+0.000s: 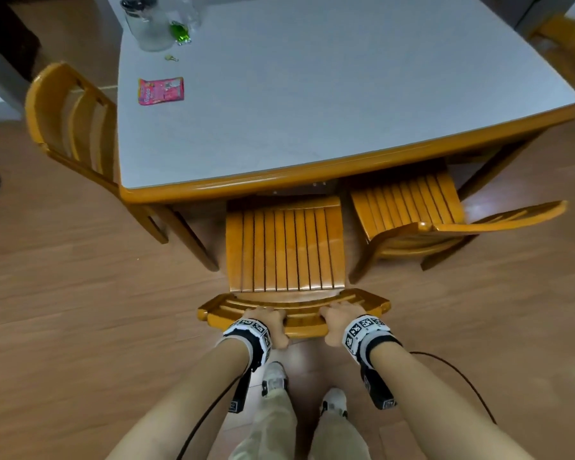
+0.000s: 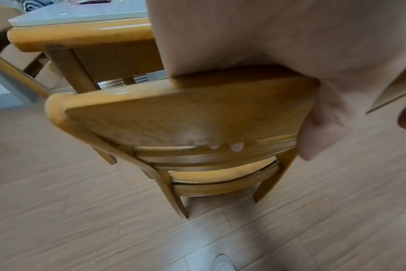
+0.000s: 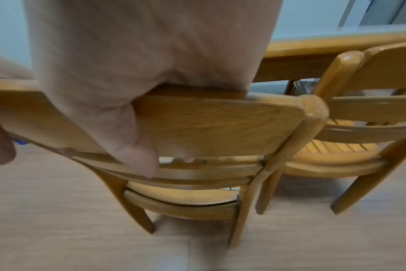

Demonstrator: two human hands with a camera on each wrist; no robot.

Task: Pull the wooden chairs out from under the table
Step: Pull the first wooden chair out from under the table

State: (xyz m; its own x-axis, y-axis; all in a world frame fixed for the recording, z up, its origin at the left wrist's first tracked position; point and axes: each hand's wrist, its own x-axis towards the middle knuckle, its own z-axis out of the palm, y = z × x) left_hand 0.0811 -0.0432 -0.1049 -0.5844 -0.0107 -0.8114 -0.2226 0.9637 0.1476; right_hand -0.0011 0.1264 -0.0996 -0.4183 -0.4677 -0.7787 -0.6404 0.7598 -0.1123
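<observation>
A wooden chair (image 1: 284, 247) with a slatted seat stands in front of me, most of its seat out from under the white-topped table (image 1: 312, 94). My left hand (image 1: 268, 322) and right hand (image 1: 337, 318) both grip its top back rail (image 1: 304, 322), fingers curled over the front, thumbs behind. In the left wrist view my fingertips (image 2: 236, 147) show under the rail (image 2: 186, 117). The right wrist view shows my thumb (image 3: 139, 155) pressed on the rail (image 3: 220, 124). A second chair (image 1: 412, 207) sits to the right, angled, its seat partly under the table. A third chair (image 1: 70, 121) stands at the table's left side.
A pink packet (image 1: 161, 90), a glass jar (image 1: 148, 23) and a green item (image 1: 180, 33) lie at the table's far left. My feet (image 1: 274, 376) stand on the wood floor just behind the chair. Cables trail from both wrists. Another chair (image 1: 565, 44) shows at far right.
</observation>
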